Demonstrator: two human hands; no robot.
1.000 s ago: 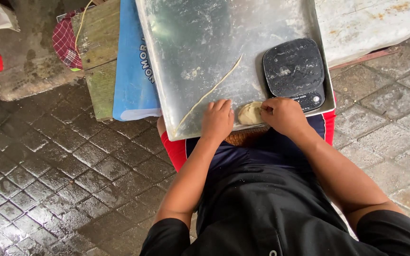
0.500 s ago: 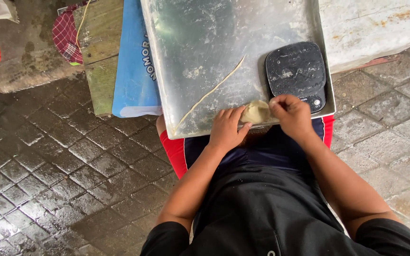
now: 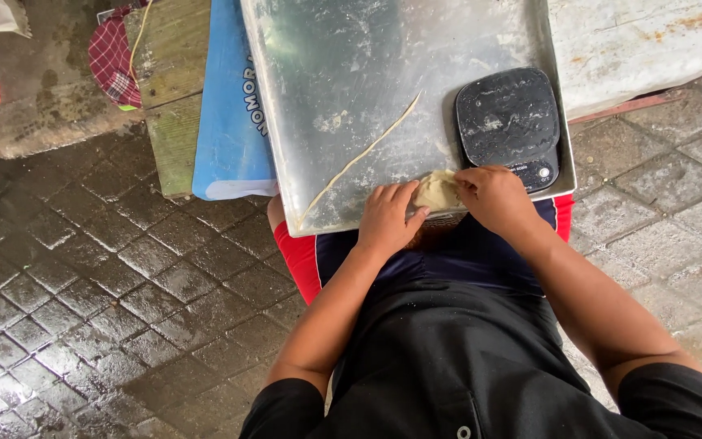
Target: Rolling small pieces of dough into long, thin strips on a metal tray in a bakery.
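1. At the far left, a red checked cloth [image 3: 110, 57] lies on a wet concrete ledge [image 3: 42, 114], well apart from the work.
2. Next comes a wooden board [image 3: 174, 97], and resting on it a blue plastic sheet [image 3: 229, 106] that tucks under the left edge of the metal tray [image 3: 343, 65].
3. The tray is dusted with flour, and a thin rolled string of dough [image 3: 363, 154] lies slantwise across it (untouched, in the same place as half a second ago).
4. The left hand [image 3: 387, 218] sits at the tray's near edge, fingers curled, thumb pressed against the left side of a pale lump of dough [image 3: 436, 192].
5. The lump lies on the tray at the near rim, between the two hands; a second ago it lay lower and partly off the rim, so it has come up onto the flat metal.
6. The right hand [image 3: 493, 199] covers the lump's right side, fingers bent over it and pinching; both hands are half closed on the dough, neither making a full fist. Compared with the earlier view the hands have drawn closer together, which suggests that the lump is being squeezed and shaped.
7. Just beyond the right hand a black kitchen scale [image 3: 507, 118] stands on the tray, nothing on its plate.
8. The paved floor [image 3: 83, 309] is wet all round.
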